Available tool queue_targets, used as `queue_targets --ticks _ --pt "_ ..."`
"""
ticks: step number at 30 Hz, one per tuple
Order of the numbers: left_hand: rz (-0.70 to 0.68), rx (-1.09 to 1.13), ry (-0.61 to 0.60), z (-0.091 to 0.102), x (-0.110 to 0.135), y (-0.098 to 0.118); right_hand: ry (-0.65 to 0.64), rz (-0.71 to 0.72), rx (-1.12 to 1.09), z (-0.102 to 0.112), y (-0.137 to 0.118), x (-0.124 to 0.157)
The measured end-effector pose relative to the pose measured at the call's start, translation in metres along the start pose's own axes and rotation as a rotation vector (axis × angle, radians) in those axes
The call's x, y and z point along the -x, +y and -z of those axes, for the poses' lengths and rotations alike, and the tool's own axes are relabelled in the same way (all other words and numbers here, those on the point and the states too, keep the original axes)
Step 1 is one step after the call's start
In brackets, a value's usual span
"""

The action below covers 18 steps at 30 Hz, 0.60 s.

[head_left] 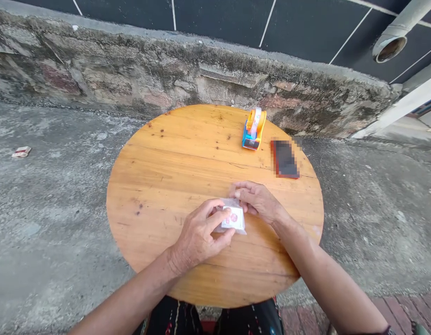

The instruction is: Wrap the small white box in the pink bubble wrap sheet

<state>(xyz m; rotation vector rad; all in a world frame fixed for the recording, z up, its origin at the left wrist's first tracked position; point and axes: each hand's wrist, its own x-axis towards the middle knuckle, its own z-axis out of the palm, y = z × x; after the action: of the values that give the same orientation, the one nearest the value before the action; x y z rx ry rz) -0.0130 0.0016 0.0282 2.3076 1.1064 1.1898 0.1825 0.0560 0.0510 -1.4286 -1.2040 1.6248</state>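
A small white box-like item (239, 217) with a pinkish print lies on the round wooden table, with clear plastic wrap (242, 231) around it. My left hand (204, 228) holds it from the left, its thumb on the near side and a finger pressing on the top. At the far right edge of the wrap is my right hand (260, 201), its fingers curled inward and the fingertips slightly blurred. Whether those fingertips pinch the wrap or something else cannot be made out.
The round wooden table (159, 167) bears an orange and blue tape dispenser (253, 129) at the back and a dark, red-edged, pixelated flat object (285, 159) at the right. Behind runs a rough stone wall base (149, 79). A crumpled packet (21, 151) lies on the concrete ground.
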Motion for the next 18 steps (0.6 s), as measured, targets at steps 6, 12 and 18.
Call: queue_targets --ticks 6,12,18 --pt "-0.009 0.032 0.006 -0.0005 -0.0008 0.0 -0.052 0.137 0.06 -0.0009 0.0043 -0.0077" --pt "0.009 0.049 -0.011 -0.0018 -0.0006 0.0 0.064 0.418 0.32 -0.0004 0.0048 -0.009" --pt "0.012 0.082 -0.009 -0.0028 -0.003 0.0017 0.038 0.564 0.369 -0.0016 0.0037 -0.0029"
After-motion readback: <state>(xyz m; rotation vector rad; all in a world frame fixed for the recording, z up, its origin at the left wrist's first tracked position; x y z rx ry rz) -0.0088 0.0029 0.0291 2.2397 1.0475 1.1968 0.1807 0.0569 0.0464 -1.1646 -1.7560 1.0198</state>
